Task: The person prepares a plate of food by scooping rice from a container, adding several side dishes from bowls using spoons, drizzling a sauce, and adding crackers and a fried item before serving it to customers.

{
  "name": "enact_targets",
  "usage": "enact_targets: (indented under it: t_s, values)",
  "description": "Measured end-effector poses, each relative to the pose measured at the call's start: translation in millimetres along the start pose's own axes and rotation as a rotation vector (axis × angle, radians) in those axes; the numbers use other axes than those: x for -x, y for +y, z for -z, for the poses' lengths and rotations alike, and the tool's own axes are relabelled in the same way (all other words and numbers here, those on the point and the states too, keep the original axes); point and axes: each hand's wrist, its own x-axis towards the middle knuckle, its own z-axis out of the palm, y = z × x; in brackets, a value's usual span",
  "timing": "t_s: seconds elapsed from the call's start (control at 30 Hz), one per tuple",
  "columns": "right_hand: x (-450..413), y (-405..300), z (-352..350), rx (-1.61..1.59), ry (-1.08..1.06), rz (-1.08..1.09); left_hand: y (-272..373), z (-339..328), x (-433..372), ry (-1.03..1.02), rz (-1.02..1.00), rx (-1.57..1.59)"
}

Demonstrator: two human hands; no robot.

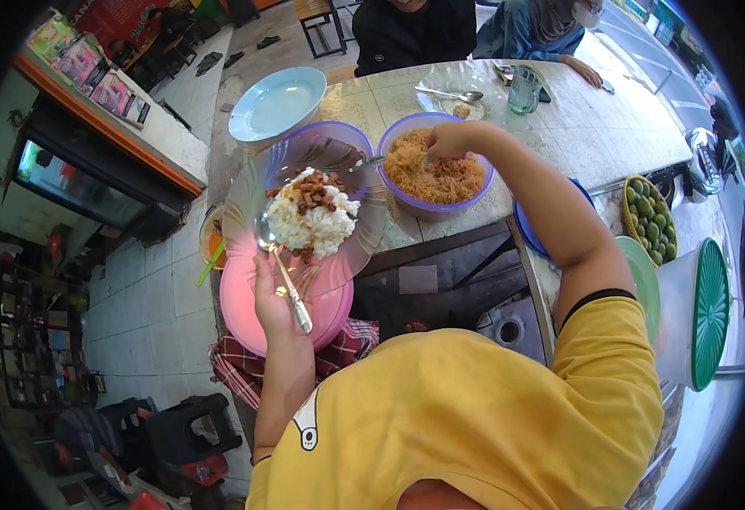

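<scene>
My left hand (278, 298) supports a clear fluted glass plate (363, 239) from below, near its front rim. White rice (312, 220) is heaped on it, topped with small brown cooked pieces (317, 193). A metal spoon (291, 290) lies on the plate, its handle sticking out over my left palm. My right hand (455, 140) reaches into a purple-rimmed bowl (436, 210) of thin fried noodles (410, 169), fingers pinched together among the strands; the fingertips are partly hidden. Under the plate are another purple-rimmed bowl (340, 127) and a pink tub (238, 319).
A pale blue oval basin (276, 105) stands at the far left of the tiled counter. Across it sit two people (414, 38), near a glass mug (525, 89) and a glass plate (429, 80). To the right are a basket of green citrus fruits (649, 217) and a green-lidded container (710, 312).
</scene>
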Motion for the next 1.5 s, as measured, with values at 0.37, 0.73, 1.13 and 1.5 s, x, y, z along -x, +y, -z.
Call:
enact_targets:
  t_s: [0.37,0.73,1.13,1.5]
  values:
    - [78.6,6.8,77.8,-0.259,0.153,0.048,-31.0,-19.0,-44.7,-0.139,0.101,0.057]
    - [112.5,-99.3,93.6,0.543,0.402,0.486,-45.6,-73.4,-53.0,-0.227,0.218,0.046]
    - [102.4,-119.5,69.9,0.971,0.579,0.289,-57.3,-60.3,-44.0,-0.370,0.266,0.075]
    - [83.3,-31.3,97.6,0.450,0.462,0.354,-44.7,-19.1,-36.0,-0.186,0.161,0.183]
